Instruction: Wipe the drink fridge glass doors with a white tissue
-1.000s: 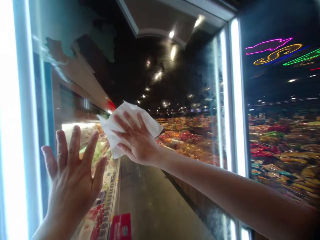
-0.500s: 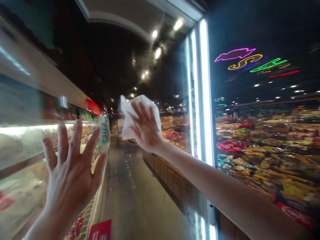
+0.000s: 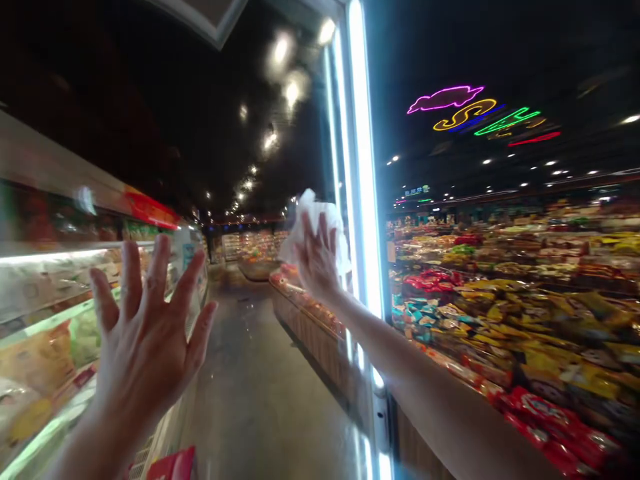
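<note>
In front of me is a glass door pane with a brightly lit edge frame. Against it my right hand presses a white wiping cloth under spread fingers, near the lit edge. The cloth is crumpled and slightly blurred; it looks like thin cloth or paper. At the left, my left hand is raised with its fingers spread and holds nothing. Its palm faces away from me, seemingly towards the glass, but I cannot tell whether it touches.
Along the left runs a lit refrigerated case with bagged goods. A floor aisle stretches ahead beside a wood-sided display. Packaged goods fill the right side, with neon signs above. A red box is low in front.
My right hand has moved the cloth rightwards across the glass, closer to the lit edge. The left hand stays nearly in place, and the view has turned a little right.
</note>
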### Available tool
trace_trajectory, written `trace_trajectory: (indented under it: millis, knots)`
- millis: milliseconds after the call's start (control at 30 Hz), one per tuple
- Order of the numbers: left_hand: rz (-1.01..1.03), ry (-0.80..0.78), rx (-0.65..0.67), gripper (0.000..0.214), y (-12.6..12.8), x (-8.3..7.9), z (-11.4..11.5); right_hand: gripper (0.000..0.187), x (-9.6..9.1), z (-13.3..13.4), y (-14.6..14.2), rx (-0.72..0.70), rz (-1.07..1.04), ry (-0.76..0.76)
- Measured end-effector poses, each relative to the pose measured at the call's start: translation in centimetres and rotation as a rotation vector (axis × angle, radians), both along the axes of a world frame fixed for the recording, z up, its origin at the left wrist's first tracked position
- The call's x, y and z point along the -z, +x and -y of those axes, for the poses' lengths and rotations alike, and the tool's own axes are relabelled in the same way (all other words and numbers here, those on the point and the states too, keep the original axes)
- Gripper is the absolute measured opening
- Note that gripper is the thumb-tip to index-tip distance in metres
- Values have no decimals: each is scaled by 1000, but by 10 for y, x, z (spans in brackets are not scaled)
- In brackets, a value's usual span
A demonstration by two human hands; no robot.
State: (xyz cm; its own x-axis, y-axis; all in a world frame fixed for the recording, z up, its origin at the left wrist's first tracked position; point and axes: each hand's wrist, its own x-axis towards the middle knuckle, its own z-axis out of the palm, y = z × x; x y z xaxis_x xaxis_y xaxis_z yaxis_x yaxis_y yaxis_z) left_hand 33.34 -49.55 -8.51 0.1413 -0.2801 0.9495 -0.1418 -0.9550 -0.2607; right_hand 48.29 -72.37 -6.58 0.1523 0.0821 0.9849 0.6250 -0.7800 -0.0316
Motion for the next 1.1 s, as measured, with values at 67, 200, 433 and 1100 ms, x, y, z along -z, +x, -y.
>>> trace_trajectory:
  millis: [67, 200, 433, 1100]
  knots:
    - [3, 11, -5, 73, 3, 1, 10, 67, 0, 17, 10, 9, -63, 118]
    - [0, 21, -12, 73, 11, 1, 30, 68, 27, 13, 1, -12, 19, -196]
    - [-35, 22, -40, 71, 18, 8, 49, 65, 27, 40, 23, 5, -40, 135]
    - [-65, 6, -178, 77, 14, 28, 9, 67, 74, -30, -20, -108, 91, -243]
